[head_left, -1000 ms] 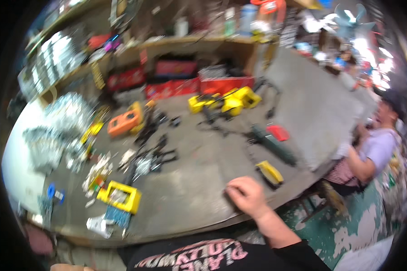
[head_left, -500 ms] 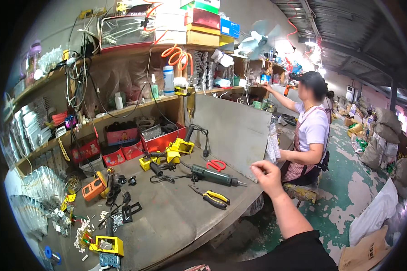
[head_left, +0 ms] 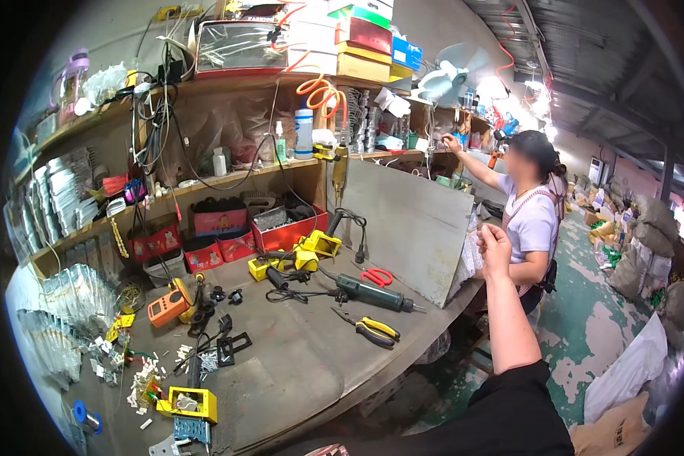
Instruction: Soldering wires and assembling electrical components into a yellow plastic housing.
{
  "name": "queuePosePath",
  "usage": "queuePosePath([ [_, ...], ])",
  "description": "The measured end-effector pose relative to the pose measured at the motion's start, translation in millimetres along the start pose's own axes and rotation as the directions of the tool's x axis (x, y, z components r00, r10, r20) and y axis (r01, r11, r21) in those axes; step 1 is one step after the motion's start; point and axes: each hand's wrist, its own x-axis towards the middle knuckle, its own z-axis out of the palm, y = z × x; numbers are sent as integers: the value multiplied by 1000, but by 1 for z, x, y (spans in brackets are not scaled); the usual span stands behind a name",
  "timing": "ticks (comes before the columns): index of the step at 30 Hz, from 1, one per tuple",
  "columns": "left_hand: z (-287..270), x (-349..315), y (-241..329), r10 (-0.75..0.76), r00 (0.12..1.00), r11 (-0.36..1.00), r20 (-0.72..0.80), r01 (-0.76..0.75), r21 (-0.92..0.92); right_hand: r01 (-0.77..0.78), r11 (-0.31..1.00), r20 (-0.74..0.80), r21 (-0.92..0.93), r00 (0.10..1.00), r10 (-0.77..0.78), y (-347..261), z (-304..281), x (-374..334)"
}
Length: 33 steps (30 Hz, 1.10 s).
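Observation:
My right hand (head_left: 495,247) is raised at the right, beyond the bench's right edge, its fingertips pinched together. Whatever they hold, if anything, is too small to make out. Nearest to it are the grey metal panel (head_left: 403,228) standing on the bench and some clear plastic wrap (head_left: 470,262) at the panel's edge. My left hand is out of view. On the bench (head_left: 296,372) lie a dark green electric screwdriver (head_left: 372,293), yellow-and-black pliers (head_left: 375,331) and red-handled scissors (head_left: 377,277), none of them touched.
A co-worker (head_left: 530,220) sits behind the panel, one arm stretched to the shelf. Left on the bench are an orange multimeter (head_left: 167,305), a yellow housing (head_left: 193,403), a solder spool (head_left: 86,416) and loose white parts (head_left: 146,384). Red bins (head_left: 290,229) stand under the shelf; sacks (head_left: 634,251) line the floor.
My right hand has moved up and to the right, away from the bench edge, and the forearm stands more upright. The view has shifted slightly, and a white plug shows at lower left.

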Motion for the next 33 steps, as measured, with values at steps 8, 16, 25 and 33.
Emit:
queuePosePath([
  [8,-8,2,-33,-105,994,994,15,106,-38,-69,994,-64,82,995,74,3,-9,6],
  [16,-18,-2,-47,-195,981,978,-9,193,-78,-44,999,-84,4,996,44,-24,11,10],
  [25,-28,-10,-60,-138,990,987,-25,135,-88,176,933,-27,-313,981,-194,8,-29,98],
  [33,-34,-18,-62,-213,976,975,-32,211,-76,-29,550,-181,-834,957,-225,-2,-71,60],
])
